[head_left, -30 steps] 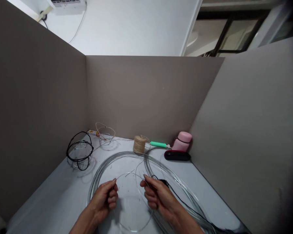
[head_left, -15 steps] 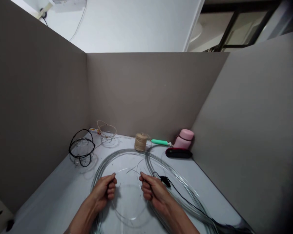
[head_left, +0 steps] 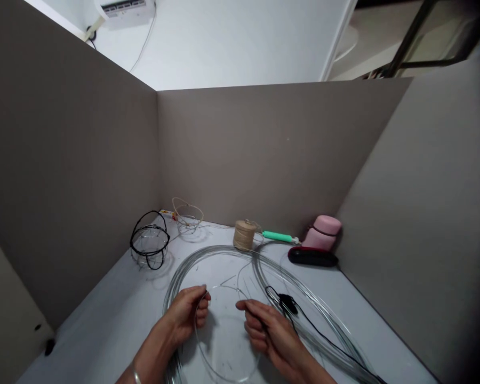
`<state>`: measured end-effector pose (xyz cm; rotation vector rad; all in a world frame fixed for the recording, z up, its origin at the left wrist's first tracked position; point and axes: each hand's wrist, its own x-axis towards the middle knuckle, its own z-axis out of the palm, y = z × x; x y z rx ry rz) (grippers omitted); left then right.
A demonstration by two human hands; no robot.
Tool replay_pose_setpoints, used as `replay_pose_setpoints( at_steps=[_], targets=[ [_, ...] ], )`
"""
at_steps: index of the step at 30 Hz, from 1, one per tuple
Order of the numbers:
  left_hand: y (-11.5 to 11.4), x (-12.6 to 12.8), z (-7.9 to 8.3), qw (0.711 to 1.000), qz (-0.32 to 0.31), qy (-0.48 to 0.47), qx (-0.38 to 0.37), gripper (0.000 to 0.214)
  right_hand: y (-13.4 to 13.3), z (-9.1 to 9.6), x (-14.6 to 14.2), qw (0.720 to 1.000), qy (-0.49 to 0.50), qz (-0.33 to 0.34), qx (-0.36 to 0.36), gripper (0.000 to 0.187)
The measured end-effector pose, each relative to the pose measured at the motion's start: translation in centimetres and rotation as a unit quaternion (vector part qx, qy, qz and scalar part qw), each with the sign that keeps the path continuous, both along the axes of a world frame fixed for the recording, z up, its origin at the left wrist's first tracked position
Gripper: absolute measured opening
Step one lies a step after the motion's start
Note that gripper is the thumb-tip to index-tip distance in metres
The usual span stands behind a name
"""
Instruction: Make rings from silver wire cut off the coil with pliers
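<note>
Seen from my head-worn camera: my left hand (head_left: 183,314) is curled almost shut, gripping the end of a thin wire loop (head_left: 220,375). My right hand (head_left: 266,333) is half open, fingers bent, just beside the loop; I cannot tell whether it has hold of any wire. The loop sits inside the silver wire coil (head_left: 220,247), thin and pale, its long axis running front to back. A black cord (head_left: 324,336) lies along the coil's right side, a twine spool (head_left: 245,235) stands just beyond the coil, and a black wire basket (head_left: 149,240) stands left of it.
</note>
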<state>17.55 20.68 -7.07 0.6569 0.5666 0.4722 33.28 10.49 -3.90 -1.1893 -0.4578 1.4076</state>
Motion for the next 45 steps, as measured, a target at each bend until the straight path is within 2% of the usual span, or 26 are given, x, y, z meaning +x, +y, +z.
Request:
replay_pose_setpoints(
  at_steps=[2, 4, 8, 12, 20, 29, 32, 34, 37, 40, 45],
  targets=[
    [0.0, -0.1, 0.2, 0.999, -0.001, 0.014, 0.033, 0.032, 0.1, 0.6, -0.4, 1.0, -0.019, 0.022, -0.007, 0.021],
    [-0.1, -0.1, 0.2, 0.999, -0.006, 0.019, 0.043, 0.035, 0.6, 1.2, -0.6, 0.995, -0.088, 0.034, -0.017, 0.025],
    [-0.7, 0.0, 0.3, 0.997, -0.022, 0.029, 0.065, 0.035, 2.4, 2.0, -0.7, 0.962, -0.256, 0.085, -0.045, 0.027],
    [-1.1, 0.1, 0.4, 0.992, -0.021, 0.072, 0.105, 0.035, 4.0, 2.4, -0.9, 0.941, -0.307, 0.118, -0.078, 0.026],
    [-1.4, 0.9, -0.4, 0.975, 0.042, 0.104, 0.193, 0.035, 4.8, 2.3, -1.1, 0.926, -0.319, 0.156, -0.132, 0.031],
    [-2.1, 1.5, -0.7, 0.958, 0.09, 0.13, 0.241, 0.038, 5.1, 1.9, -0.7, 0.939, -0.282, 0.144, -0.133, 0.032],
    [-1.8, 1.4, -0.8, 0.965, 0.096, 0.126, 0.209, 0.037, 5.0, 1.7, -0.7, 0.953, -0.247, 0.128, -0.116, 0.027],
    [-1.2, 1.3, -1.0, 0.979, 0.114, 0.1, 0.136, 0.038, 4.7, 1.8, -0.6, 0.967, -0.212, 0.108, -0.093, 0.021],
    [-0.2, 1.1, -1.2, 0.983, 0.175, 0.051, 0.03, 0.043, 3.6, 1.5, -0.4, 0.982, -0.167, 0.064, -0.056, 0.028],
    [0.5, 1.0, -1.3, 0.976, 0.216, 0.031, 0.007, 0.045, 2.0, 0.4, -0.6, 0.991, -0.126, 0.015, -0.037, 0.022],
    [0.2, 0.9, -1.2, 0.982, 0.187, -0.012, -0.023, 0.036, 0.3, -1.3, -1.0, 0.996, -0.077, -0.038, -0.018, 0.014]
  ],
)
